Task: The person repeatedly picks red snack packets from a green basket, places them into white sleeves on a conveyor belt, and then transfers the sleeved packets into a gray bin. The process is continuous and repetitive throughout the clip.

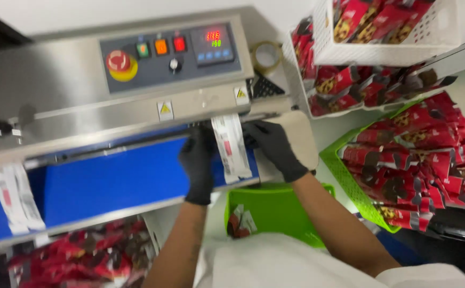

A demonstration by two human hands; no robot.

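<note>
From the head camera, both hands wear black gloves and meet at the right end of a blue conveyor belt [110, 184] that runs under a steel sealing machine [83, 101]. The left hand [198, 162] rests on the belt with its fingers curled down against the left edge of a white packet [231, 148], and the right hand [271, 145] pinches the packet's right edge, fingers closed on it. The packet lies lengthwise across the belt, its far end tucked just under the machine's slot below the yellow warning stickers, so it looks to be only entering the sealer. Two more white packets [14, 198] lie side by side at the far left end of the belt, well apart from the hands; these seem to have gone through already. Just below the hands, on the near side, a green bin [291, 213] holds a few packets at its bottom. To the right, a green basket [350, 181] and white baskets [323, 32] above it are heaped with red packets [419, 154], and more red ones show under the belt at the near left. Judging by those heaps, much of the work appears to remain, though whether they are waiting or finished cannot be told.
</note>
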